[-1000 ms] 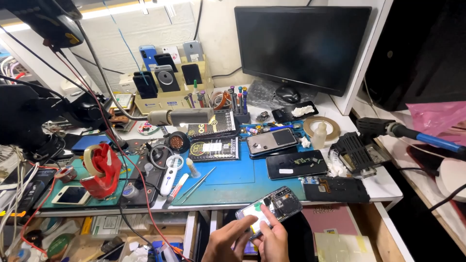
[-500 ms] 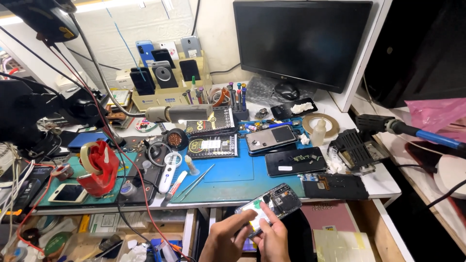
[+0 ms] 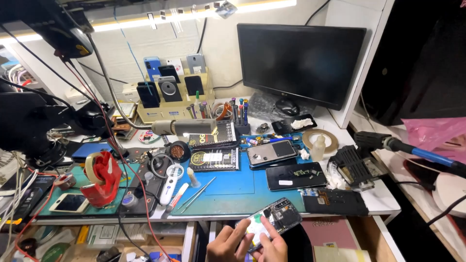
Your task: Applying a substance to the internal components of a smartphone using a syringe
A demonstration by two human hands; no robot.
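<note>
A wide black monitor stands at the back right, screen dark. Two dark phones lie on the blue mat. A white-framed phone, screen pale, lies left. Two black rectangular packets with gold print sit centre.

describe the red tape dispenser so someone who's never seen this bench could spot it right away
Start at the black monitor at the back of the bench, then go to the opposite, left front part of the worktop, onto the green mat. The red tape dispenser stands there, just right of a white-faced phone lying flat. It is the only bright red, upright thing among the low, dark tools.
</note>
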